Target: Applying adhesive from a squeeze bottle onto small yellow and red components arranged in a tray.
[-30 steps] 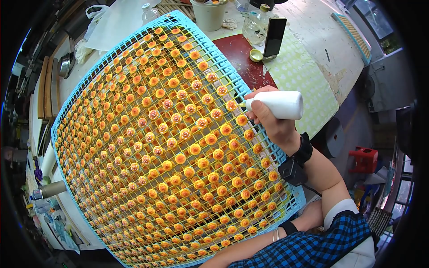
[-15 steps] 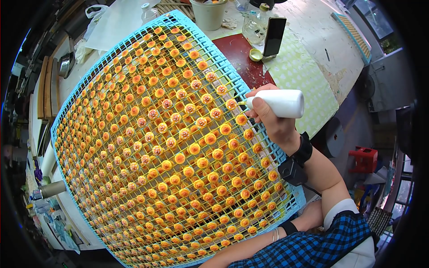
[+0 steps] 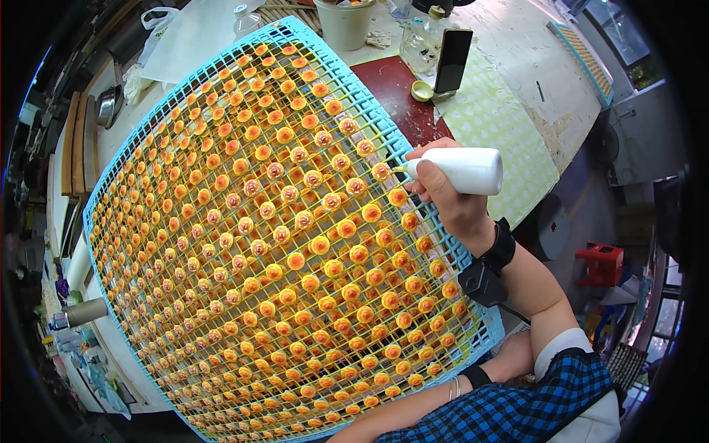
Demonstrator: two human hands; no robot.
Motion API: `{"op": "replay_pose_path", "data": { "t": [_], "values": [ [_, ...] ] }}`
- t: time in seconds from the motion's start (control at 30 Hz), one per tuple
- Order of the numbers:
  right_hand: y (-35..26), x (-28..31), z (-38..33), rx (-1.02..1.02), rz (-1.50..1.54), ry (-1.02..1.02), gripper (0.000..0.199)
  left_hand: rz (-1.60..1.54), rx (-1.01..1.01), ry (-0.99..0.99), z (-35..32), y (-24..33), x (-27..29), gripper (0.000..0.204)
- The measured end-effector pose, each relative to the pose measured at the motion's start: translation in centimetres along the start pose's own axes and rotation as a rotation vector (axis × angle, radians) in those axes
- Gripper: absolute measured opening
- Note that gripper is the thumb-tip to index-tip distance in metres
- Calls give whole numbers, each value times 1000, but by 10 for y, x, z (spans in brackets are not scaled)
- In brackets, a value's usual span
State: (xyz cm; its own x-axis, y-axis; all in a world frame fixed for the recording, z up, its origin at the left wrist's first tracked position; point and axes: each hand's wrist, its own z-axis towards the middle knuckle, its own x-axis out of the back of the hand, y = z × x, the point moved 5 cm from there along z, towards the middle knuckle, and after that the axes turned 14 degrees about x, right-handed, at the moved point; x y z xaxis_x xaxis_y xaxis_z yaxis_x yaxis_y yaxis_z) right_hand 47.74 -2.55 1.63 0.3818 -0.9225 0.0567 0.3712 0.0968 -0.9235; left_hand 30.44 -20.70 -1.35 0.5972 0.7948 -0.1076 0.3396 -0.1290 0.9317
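My right hand (image 3: 452, 193) is closed around a white squeeze bottle (image 3: 473, 171), lying almost level. The bottle's thin nozzle points left, its tip at a small orange flower-shaped piece (image 3: 380, 171) near the right edge of a large blue-rimmed mesh rack (image 3: 384, 122). Rows of such yellow-orange pieces cover the rack. A band of them across the middle, such as this piece (image 3: 281, 235), carries shiny pinkish drops; others look plain. At the lower right my left hand (image 3: 513, 359) is tucked beneath my right arm, its fingers hidden.
Beyond the rack stand a phone (image 3: 453, 61) propped upright, a small round dish (image 3: 422, 91), a glass jar (image 3: 421, 50) and a whitish bucket (image 3: 344, 26). A red board (image 3: 391, 96) and a green patterned sheet (image 3: 509, 140) lie beside it. A red stool (image 3: 600, 264) stands right.
The rack with its flower pieces has shifted very slightly left. My right hand and the bottle stay in almost the same place.
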Motion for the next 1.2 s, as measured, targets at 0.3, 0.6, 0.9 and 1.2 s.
{"op": "replay_pose_path", "data": {
  "t": [0.3,0.6,0.9,1.2],
  "values": [
    [1,3,1,-13,-39,12,8,0,-14,7,0,1,0,27],
    [2,3,1,-5,-48,17,8,-13,-13,21,0,1,-1,26],
    [1,3,0,-36,-10,9,8,-3,-53,38,0,2,-1,25],
    [-1,1,1,-6,-19,-29,6,25,-31,32,-3,6,4,24]
  ]
}}
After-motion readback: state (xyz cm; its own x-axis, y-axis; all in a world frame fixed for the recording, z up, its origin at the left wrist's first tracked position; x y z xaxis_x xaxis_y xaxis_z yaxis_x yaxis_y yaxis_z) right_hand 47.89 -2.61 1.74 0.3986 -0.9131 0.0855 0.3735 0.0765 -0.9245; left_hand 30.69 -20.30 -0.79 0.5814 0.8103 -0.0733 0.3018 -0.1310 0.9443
